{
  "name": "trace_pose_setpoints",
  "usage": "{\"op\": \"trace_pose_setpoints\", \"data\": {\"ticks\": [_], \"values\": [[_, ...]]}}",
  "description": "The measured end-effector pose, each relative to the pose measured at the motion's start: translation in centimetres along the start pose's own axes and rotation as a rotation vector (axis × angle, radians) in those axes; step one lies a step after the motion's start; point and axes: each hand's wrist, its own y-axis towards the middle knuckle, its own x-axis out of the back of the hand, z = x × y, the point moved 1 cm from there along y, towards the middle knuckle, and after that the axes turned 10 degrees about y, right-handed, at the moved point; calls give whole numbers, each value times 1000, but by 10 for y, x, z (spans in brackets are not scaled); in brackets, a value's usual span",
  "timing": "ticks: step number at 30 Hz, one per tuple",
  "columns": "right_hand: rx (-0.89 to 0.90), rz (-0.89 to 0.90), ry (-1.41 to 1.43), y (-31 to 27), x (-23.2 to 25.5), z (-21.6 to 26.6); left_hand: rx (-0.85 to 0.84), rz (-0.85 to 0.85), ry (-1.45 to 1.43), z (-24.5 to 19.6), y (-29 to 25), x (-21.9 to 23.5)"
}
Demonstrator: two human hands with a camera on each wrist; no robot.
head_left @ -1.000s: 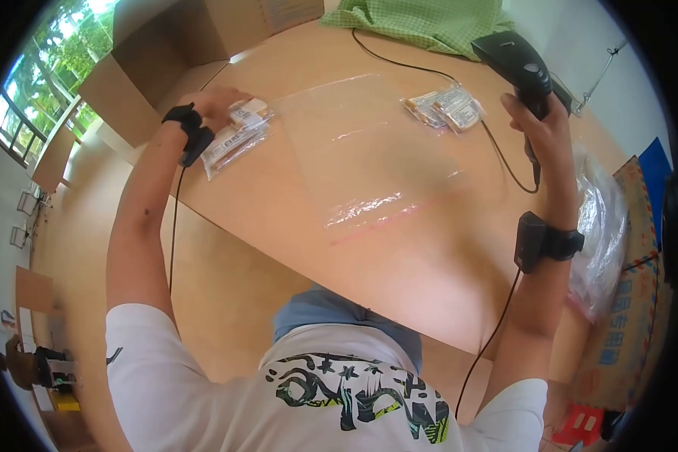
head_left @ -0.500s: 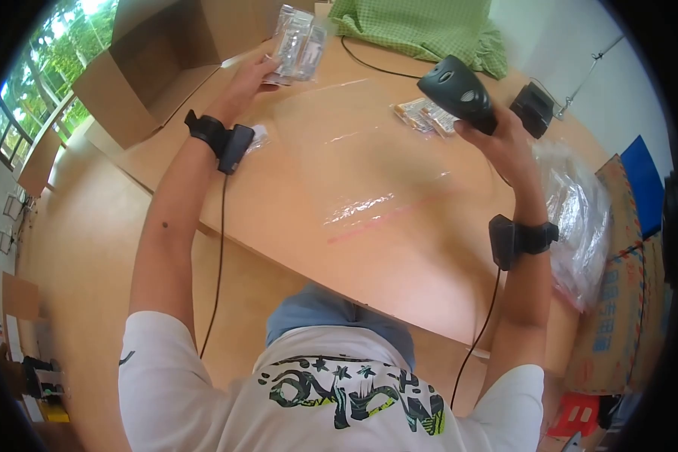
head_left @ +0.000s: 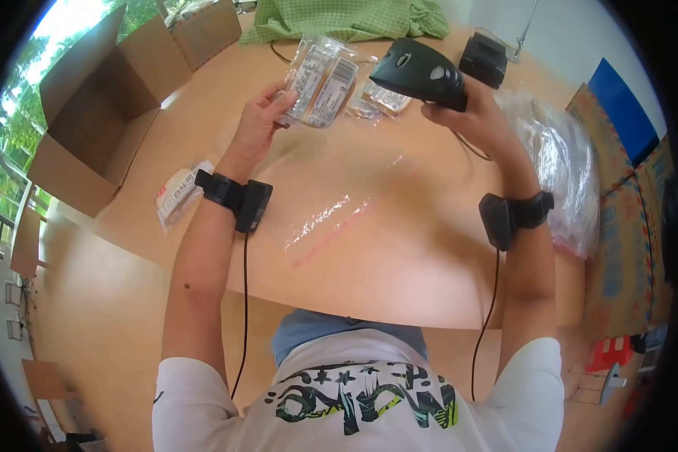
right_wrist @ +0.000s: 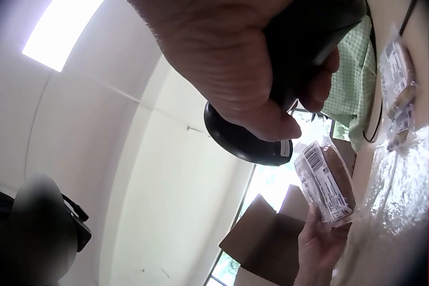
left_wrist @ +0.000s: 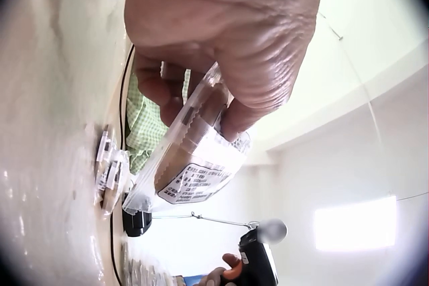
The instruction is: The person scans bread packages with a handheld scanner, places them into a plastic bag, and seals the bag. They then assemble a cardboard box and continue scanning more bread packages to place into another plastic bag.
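My left hand [head_left: 262, 124] pinches the lower corner of a clear plastic packet [head_left: 320, 84] with white printed labels and a barcode, held up over the table. The left wrist view shows a brown item inside the packet [left_wrist: 194, 155], with the thumb on one face and fingers behind. My right hand [head_left: 481, 120] grips the handle of a black barcode scanner [head_left: 422, 74], whose head faces the packet from the right. Beyond them, more labelled packets [head_left: 384, 99] lie on the table, partly behind the scanner. Another packet [head_left: 179, 194] lies left of my left forearm.
A flat clear plastic bag [head_left: 328, 226] lies on the table [head_left: 399, 279]. An open cardboard box [head_left: 90, 143] stands at left, a green checked cloth [head_left: 339, 21] at the back. A black stand [head_left: 484, 59] and a pile of clear bags [head_left: 561, 166] are at right.
My left hand has lifted the packet from the left of the table and brought it toward the middle. My right hand has swung the scanner leftward, close to the packet. The head view has turned.
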Motion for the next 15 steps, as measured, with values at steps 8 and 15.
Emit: {"op": "trace_pose_setpoints", "data": {"ticks": [8, 15], "values": [[-66, 116, -18, -4, -16, 16, -12, -17, 39, 4, 0, -1], [-93, 103, -31, -4, -25, 15, -71, 35, 10, -5, -6, -15]]}}
